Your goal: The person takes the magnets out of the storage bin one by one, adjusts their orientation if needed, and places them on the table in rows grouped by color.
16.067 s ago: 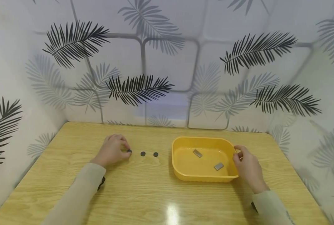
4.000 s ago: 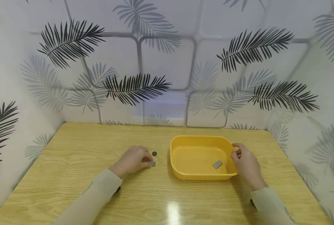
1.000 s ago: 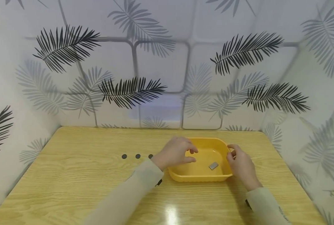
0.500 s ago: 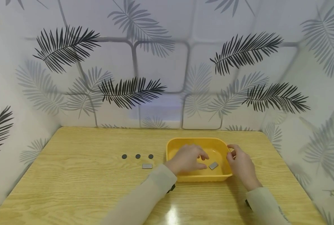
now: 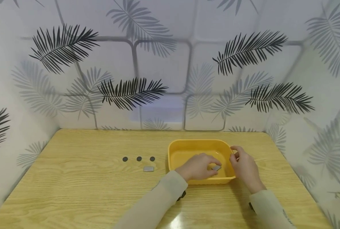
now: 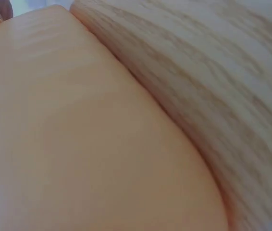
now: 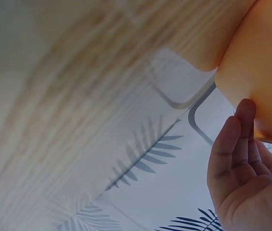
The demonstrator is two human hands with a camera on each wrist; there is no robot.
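My left hand reaches into the yellow basin and pinches a small grey rectangular block between thumb and fingers, low over the bottom. Part of the block is covered by the fingertips. With thumb and fingers my right hand holds the basin's right rim; in the right wrist view its fingers lie against the outer wall. Left of the basin, three small black discs lie in a row on the table. Another grey rectangular block lies in front of the rightmost disc.
The light wood table backs onto a wall with a leaf pattern. In the left wrist view the basin's outer wall fills much of the picture. The left forearm crosses the basin's front rim.
My left hand has moved right inside the basin, and its fingers have come together on the block there. Earlier, the other block went from basin to table. The right hand stays at the rim.
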